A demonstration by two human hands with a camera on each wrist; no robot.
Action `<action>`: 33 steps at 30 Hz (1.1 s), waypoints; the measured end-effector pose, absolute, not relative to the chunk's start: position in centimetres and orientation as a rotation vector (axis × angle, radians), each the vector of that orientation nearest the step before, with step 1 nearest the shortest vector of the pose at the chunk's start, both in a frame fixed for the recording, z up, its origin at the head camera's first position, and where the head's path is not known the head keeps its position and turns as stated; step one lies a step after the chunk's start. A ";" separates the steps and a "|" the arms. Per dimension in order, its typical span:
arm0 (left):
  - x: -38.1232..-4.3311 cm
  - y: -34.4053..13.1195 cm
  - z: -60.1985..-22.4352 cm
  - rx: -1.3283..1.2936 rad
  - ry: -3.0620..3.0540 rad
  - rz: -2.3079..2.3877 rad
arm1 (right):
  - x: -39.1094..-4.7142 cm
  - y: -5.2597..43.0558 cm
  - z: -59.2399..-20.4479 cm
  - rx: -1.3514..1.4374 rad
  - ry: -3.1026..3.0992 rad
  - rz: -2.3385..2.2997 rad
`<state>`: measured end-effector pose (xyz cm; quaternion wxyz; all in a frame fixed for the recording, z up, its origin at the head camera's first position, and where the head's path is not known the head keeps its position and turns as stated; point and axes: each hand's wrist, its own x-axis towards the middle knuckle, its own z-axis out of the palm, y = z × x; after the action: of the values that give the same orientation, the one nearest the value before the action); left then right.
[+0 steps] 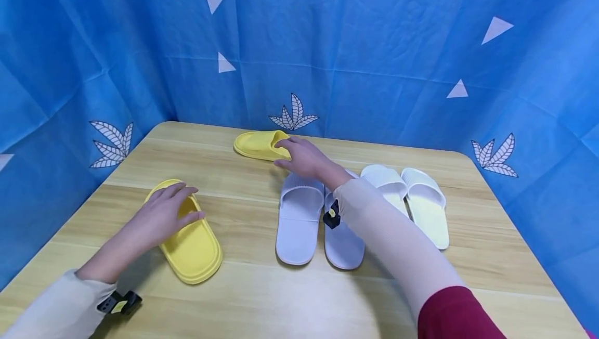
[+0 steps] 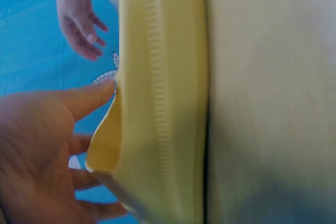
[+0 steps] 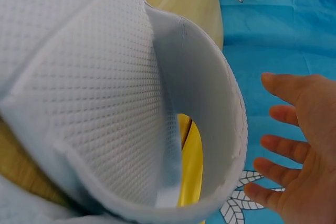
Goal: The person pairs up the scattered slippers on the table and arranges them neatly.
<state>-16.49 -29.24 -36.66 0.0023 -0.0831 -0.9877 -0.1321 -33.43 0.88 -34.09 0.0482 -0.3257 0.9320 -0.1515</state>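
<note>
My left hand (image 1: 164,211) is over the upper part of a yellow slipper (image 1: 196,256) at the left, its fingers loosely spread. In the left wrist view the thumb and fingers of that hand (image 2: 47,150) lie close to the slipper's strap (image 2: 105,145). Toward the back of the table, my right hand (image 1: 304,157) reaches to the open end of the other yellow slipper (image 1: 257,144), which lies sideways. The right wrist view has the right hand (image 3: 304,150) with fingers extended and nothing between them, beside a pale slipper strap (image 3: 215,103).
A pair of pale lavender slippers (image 1: 299,230) lies mid-table, partly under my right forearm. Right of it is a pair of white slippers (image 1: 428,219). A blue patterned curtain (image 1: 374,42) hangs behind the wooden table (image 1: 252,297).
</note>
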 end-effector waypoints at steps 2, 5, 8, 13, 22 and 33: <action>-16.5 -29.2 -36.8 -0.236 -3.087 -0.413 | -33.7 0.6 -34.2 -1.014 2.843 -0.456; -16.6 -29.1 -37.0 -0.222 -3.078 -0.393 | -34.0 0.1 -34.2 -1.032 2.846 -0.444; -16.8 -29.1 -37.0 -0.217 -3.076 -0.386 | -34.3 -0.3 -34.2 -1.044 2.851 -0.436; -17.2 -29.4 -37.1 -0.255 -3.068 -0.386 | -34.7 -0.9 -34.0 -1.024 2.857 -0.427; -17.3 -29.8 -37.0 -0.298 -3.055 -0.390 | -36.1 -1.3 -34.6 -0.993 2.838 -0.414; -16.8 -29.6 -37.6 -0.196 -3.071 -0.435 | -37.4 -2.5 -34.9 -0.994 2.785 -0.423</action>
<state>-16.83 -29.64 -37.64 0.0168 -0.0631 -0.9880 -0.1401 -37.39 -2.52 -34.88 0.0769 -0.3318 0.9295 -0.1412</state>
